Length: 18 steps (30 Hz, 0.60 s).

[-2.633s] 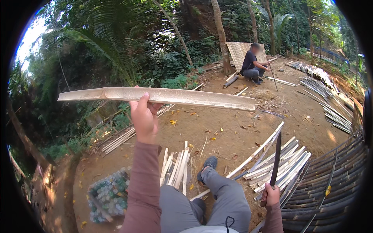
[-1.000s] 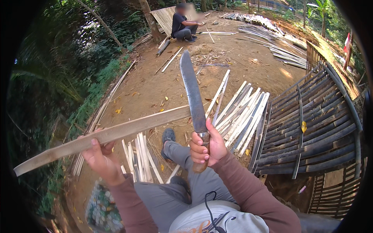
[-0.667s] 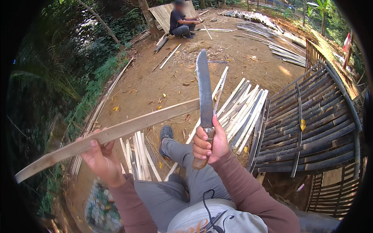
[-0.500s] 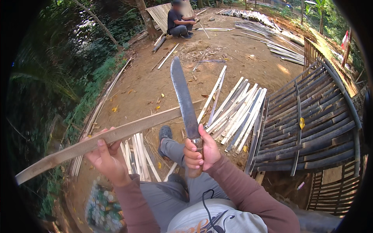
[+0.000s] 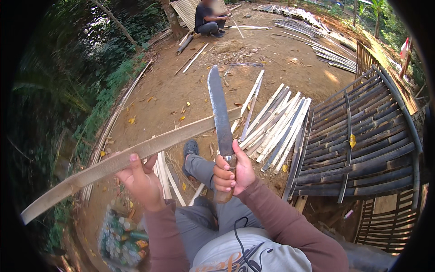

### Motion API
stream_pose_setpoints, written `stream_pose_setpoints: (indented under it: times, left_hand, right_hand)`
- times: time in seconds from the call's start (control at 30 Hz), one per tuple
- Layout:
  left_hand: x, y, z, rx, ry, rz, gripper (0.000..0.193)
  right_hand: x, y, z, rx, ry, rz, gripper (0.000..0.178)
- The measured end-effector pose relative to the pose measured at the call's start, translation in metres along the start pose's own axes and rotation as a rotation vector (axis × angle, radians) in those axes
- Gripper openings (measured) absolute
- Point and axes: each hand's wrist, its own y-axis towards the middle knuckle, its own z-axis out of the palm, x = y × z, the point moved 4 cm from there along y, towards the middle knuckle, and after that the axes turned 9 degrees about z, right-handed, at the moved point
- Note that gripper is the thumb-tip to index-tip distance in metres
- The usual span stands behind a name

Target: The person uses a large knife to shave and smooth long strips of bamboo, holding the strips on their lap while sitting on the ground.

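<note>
Head camera: a long, pale tan bamboo strip (image 5: 136, 156) slants from the lower left of the frame up to its centre, dull and lightly grained, with a node ridge near its lower end. The left hand (image 5: 147, 187) grips it between thumb and fingers at left of centre. The right hand (image 5: 239, 174), closed around a brown wooden handle, holds a machete (image 5: 221, 120) upright in the centre. Its grey blade has a paler left edge and a shiny metal collar, and crosses in front of the strip near its right end; I cannot tell whether they touch.

There is one machete and one strip in hand. Two groups of cut strips lie on the ground: a larger pile (image 5: 283, 129) right of centre and a smaller bundle (image 5: 168, 179) beside the left hand. One rack of dark poles (image 5: 380, 156) fills the right side, with one yellow leaf (image 5: 352, 141) on it. One co-worker (image 5: 209, 22) squats at the top, and one heap of bottles (image 5: 118, 242) sits lower left.

In the earliest frame the strip lies nearly level, higher up, with the machete at lower right; now the blade stands at the centre.
</note>
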Motion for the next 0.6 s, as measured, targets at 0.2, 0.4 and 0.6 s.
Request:
stream_pose_setpoints:
  times: [0.2, 0.4, 0.6]
  left_hand:
    - [0.008, -0.011, 0.012, 0.010, -0.012, -0.082, 0.050]
    - [0.011, -0.007, 0.007, 0.015, -0.030, -0.087, 0.055]
    - [0.015, -0.015, 0.007, 0.030, -0.024, -0.078, 0.052]
  right_hand:
    - [-0.001, 0.001, 0.000, -0.036, 0.057, 0.022, 0.077]
    - [0.005, -0.003, 0.003, -0.010, 0.046, -0.031, 0.076]
    - [-0.015, 0.006, 0.012, -0.026, -0.004, 0.082, 0.075]
